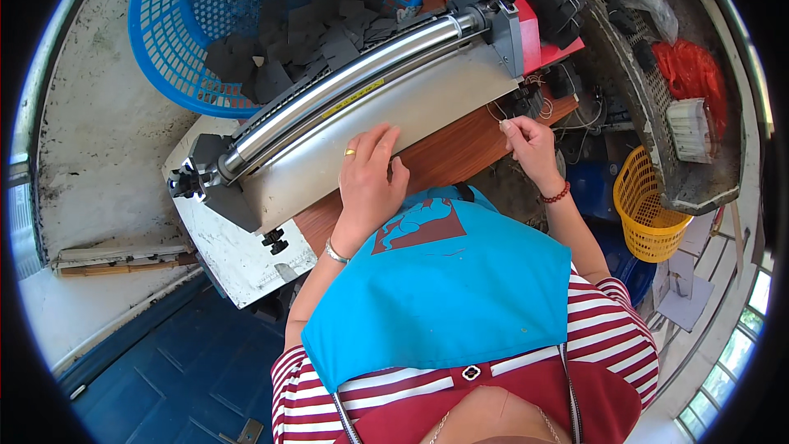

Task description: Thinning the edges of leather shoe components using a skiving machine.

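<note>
My left hand (pixel 371 181) lies on the bare metal feed plate (pixel 304 185) of a roller machine, fingers stretched toward the rollers. Nothing shows in its grasp. The shiny steel roller (pixel 353 86) runs slantwise just beyond the fingertips. Off to the right, my right hand (pixel 534 152) is raised by the edge of the brown wooden board (pixel 460 144), its thumb and forefinger pinched together. Something small and pale seems to be at those fingertips, close to thin loose wires (pixel 538 99); I cannot make out what it is.
Behind the roller, a blue plastic basket (pixel 177 74) holds many dark flat pieces (pixel 304 29). A yellow basket (pixel 653 234) stands at the right, below a grimy ledge with a red plastic bag (pixel 686 70). The machine's dark end brackets (pixel 215 189) stick up. A blue door (pixel 173 362) is at lower left.
</note>
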`<action>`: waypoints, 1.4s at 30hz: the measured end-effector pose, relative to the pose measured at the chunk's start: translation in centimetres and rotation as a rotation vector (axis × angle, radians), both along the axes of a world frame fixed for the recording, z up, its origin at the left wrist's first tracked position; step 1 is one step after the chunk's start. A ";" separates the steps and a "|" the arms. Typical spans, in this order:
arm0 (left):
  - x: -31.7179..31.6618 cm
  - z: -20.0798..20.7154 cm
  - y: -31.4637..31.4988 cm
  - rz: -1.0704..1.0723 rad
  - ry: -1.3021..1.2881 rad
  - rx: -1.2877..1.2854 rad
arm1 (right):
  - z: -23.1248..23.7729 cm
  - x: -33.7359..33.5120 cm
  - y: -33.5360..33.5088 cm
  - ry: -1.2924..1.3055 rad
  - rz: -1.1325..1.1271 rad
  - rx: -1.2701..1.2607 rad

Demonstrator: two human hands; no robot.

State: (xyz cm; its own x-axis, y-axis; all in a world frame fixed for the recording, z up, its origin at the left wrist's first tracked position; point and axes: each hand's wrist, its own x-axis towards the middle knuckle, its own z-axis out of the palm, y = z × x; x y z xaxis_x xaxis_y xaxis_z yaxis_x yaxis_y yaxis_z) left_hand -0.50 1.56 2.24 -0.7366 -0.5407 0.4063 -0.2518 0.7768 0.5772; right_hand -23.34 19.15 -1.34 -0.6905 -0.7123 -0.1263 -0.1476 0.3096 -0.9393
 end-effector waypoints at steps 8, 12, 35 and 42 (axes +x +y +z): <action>-0.6 -0.9 1.3 -0.019 -0.153 -0.144 | -1.2 0.1 2.1 0.112 0.041 0.054; -1.0 -0.5 1.5 -0.012 -0.150 -0.112 | -2.3 -1.5 3.1 0.164 -0.029 0.096; -4.9 -2.8 4.7 -0.403 -0.107 0.270 | -14.4 -10.7 4.2 0.360 -0.270 0.106; -8.0 -2.9 5.4 -0.518 -0.264 0.500 | -12.3 -9.8 7.8 -0.030 -0.306 -0.202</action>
State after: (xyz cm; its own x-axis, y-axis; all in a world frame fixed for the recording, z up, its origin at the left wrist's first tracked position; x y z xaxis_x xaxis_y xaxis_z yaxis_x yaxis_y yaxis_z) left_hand -8.48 7.00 -0.64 -0.9847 -0.1728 -0.0206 -0.1051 0.4958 0.8620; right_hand -33.15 26.99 -13.63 -0.8737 -0.4856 -0.0280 -0.0480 0.1434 -0.9885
